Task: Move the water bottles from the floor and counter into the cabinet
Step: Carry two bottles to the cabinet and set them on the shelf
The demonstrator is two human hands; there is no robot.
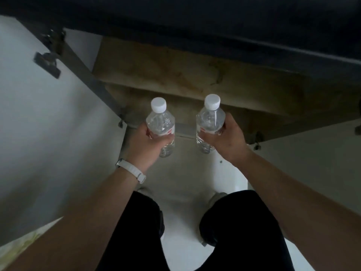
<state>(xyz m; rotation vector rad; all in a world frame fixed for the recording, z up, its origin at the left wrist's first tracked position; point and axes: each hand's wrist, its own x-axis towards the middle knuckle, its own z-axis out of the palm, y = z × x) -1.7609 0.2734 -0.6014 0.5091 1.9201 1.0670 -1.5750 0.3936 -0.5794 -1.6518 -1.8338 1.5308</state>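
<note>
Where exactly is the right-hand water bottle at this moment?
In the head view, just right of centre: the right bottle is held upright in the right hand, before the open cabinet, beside the left bottle in the left hand.

We see a dim, grey, low-contrast picture. The brightest area is the white floor (181, 255) near the bottom edge, and the light weakens steadily upward. The counter edge (214, 26) across the top is nearly black, with no detail in it. The cabinet (195, 75) interior is a murky brown that darkens toward the back. The left bottle (160, 122) and right bottle (210, 122) carry small soft highlights and pale caps, with no hard glare. The hinge (47, 63) on the open door (39, 124) is smeared by blur. The wide lens bows straight lines near the corners. The black trousers (244, 241) lose all texture.
</note>
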